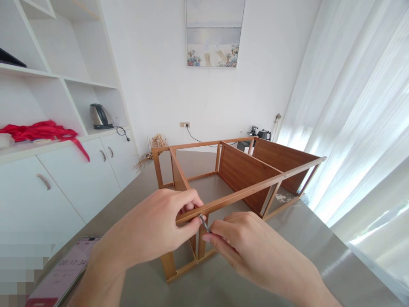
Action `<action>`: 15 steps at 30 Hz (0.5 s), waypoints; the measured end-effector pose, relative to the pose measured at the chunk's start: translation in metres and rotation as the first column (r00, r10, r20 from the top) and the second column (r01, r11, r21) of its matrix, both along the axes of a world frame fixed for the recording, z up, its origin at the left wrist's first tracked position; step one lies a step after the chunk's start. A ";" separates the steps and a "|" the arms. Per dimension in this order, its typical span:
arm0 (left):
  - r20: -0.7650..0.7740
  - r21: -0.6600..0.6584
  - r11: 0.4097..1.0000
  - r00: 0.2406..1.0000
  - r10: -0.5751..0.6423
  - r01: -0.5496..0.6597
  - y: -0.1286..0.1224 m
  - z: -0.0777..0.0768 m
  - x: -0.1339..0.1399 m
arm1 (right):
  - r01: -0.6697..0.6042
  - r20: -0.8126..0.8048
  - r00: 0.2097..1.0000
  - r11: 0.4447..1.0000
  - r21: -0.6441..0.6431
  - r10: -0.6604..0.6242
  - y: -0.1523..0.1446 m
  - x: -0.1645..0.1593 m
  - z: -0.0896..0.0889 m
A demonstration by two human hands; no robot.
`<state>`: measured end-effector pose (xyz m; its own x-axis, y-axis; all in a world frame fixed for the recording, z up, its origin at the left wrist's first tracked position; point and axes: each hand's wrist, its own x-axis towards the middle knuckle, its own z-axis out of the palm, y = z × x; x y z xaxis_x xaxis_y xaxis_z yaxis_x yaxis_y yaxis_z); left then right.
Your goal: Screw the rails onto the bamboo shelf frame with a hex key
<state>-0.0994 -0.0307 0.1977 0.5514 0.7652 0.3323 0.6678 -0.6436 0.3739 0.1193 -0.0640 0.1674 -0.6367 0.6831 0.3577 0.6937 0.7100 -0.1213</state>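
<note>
A brown wooden shelf frame (251, 188) lies on its side on the grey table. My left hand (156, 217) is closed around the near end of its upper rail, fingers behind and thumb in front. Between the thumb and fingers of my right hand (247, 243) is a slim metal rod (205, 223), which looks like a hex key. It slants up to the rail's front face, its tip meeting the wood beside my left thumb. Whether a screw head sits at that tip is too small to tell.
A phone (65, 270) showing a timer lies at the left, by my left forearm. White cabinets with a kettle (100, 116) and red cloth (44, 130) stand along the left wall. A sheer curtain (351, 106) hangs at the right. The grey tabletop (316, 256) extends around the frame.
</note>
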 end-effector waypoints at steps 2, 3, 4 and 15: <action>-0.013 -0.014 1.000 1.000 0.008 -0.008 0.000 0.000 0.000 | -0.003 -0.008 1.000 1.000 0.001 0.003 0.000 -0.001 0.000; -0.023 -0.028 1.000 1.000 0.014 -0.015 0.000 0.000 0.000 | -0.003 -0.018 1.000 1.000 0.000 0.003 0.000 -0.001 0.000; -0.035 -0.043 0.999 0.999 0.020 -0.021 0.000 0.000 0.000 | -0.003 -0.031 1.000 1.000 -0.003 0.003 0.000 -0.001 0.001; -0.069 -0.075 0.996 0.997 0.038 -0.043 -0.001 0.000 0.000 | -0.060 -0.127 0.990 0.998 0.029 0.063 -0.003 0.003 0.010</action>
